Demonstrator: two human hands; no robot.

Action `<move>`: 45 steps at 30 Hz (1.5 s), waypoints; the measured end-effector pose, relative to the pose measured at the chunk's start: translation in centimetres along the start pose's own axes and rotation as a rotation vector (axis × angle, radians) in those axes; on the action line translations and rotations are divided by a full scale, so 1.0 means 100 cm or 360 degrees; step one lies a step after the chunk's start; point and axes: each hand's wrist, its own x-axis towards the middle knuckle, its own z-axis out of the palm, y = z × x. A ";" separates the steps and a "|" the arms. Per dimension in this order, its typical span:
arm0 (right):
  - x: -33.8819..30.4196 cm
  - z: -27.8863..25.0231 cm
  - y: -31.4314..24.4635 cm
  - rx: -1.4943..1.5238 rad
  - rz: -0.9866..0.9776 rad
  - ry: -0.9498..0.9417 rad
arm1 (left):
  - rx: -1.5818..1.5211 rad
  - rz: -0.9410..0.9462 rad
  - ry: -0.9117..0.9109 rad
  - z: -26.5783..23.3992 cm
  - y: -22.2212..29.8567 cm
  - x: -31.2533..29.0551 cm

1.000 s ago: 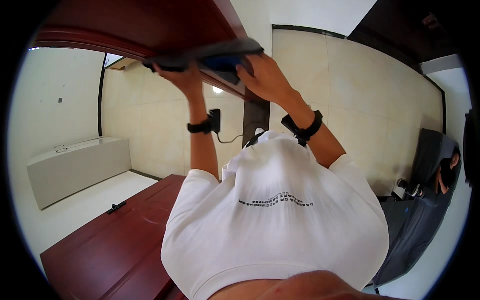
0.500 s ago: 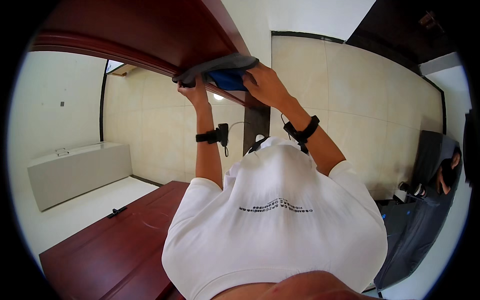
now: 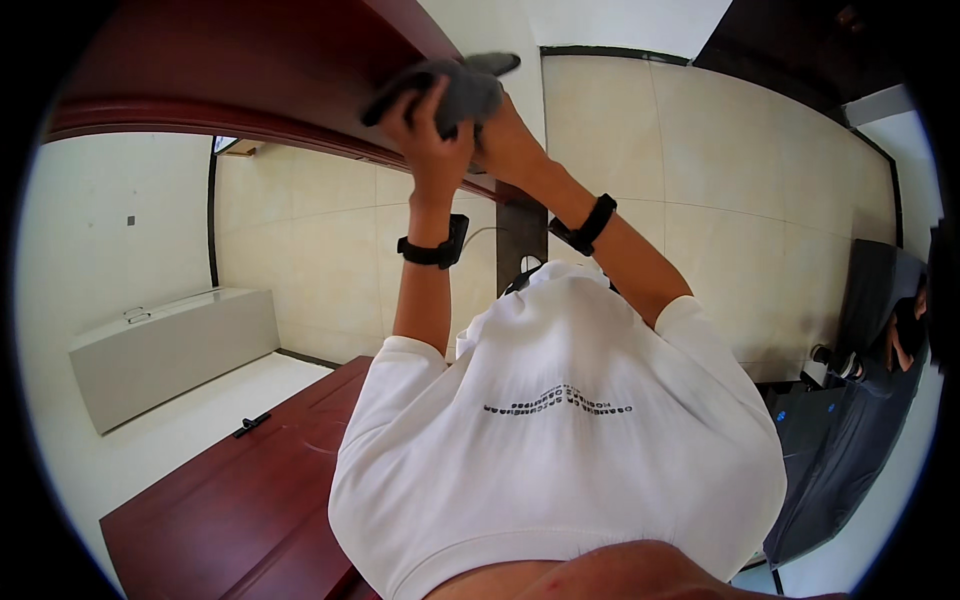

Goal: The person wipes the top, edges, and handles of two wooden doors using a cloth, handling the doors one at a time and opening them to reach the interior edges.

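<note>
A grey cloth (image 3: 462,92) is bunched up against the dark red wooden door frame (image 3: 300,70), high in the view. My left hand (image 3: 432,140) is closed on the cloth, its fingers curled over the bundle's near side. Close beside it, my right hand (image 3: 503,138) grips the cloth's right side, its fingertips partly hidden by the bundle. One darker end of the cloth sticks out to the upper right, slightly blurred. Black bands with small devices circle both my wrists.
An open dark red door (image 3: 230,490) with a black handle (image 3: 252,425) stands at the lower left. A pale grey cabinet (image 3: 180,350) is on the left by the wall. At the far right a person (image 3: 903,335) is on a dark couch (image 3: 860,440).
The cloth has gone from spread along the frame to a bunched bundle, its blue side no longer visible. My left hand has shifted right and up, and my hands are closer together.
</note>
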 end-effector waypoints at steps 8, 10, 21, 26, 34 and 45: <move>-0.059 0.002 0.060 -0.0241 0.0674 -0.0703 | -0.0020 -0.0282 -0.0645 0.010 -0.038 -0.076; -0.055 -0.004 0.072 -0.0139 0.0675 -0.0650 | -0.0050 -0.0365 -0.0501 0.012 -0.039 -0.079; 0.049 -0.026 -0.006 0.0377 0.0293 -0.0147 | -0.0108 -0.0314 0.0087 -0.022 -0.013 0.018; 0.022 0.006 0.015 0.0250 0.0300 -0.0112 | -0.0378 -0.0657 0.0171 -0.024 -0.008 0.014; -0.027 0.052 0.059 0.0157 0.0752 -0.0414 | -0.0227 -0.1166 0.0044 -0.021 -0.045 -0.057; -0.014 0.038 0.034 0.0107 0.0777 -0.0578 | 0.0308 -0.1245 -0.0512 -0.019 -0.075 -0.106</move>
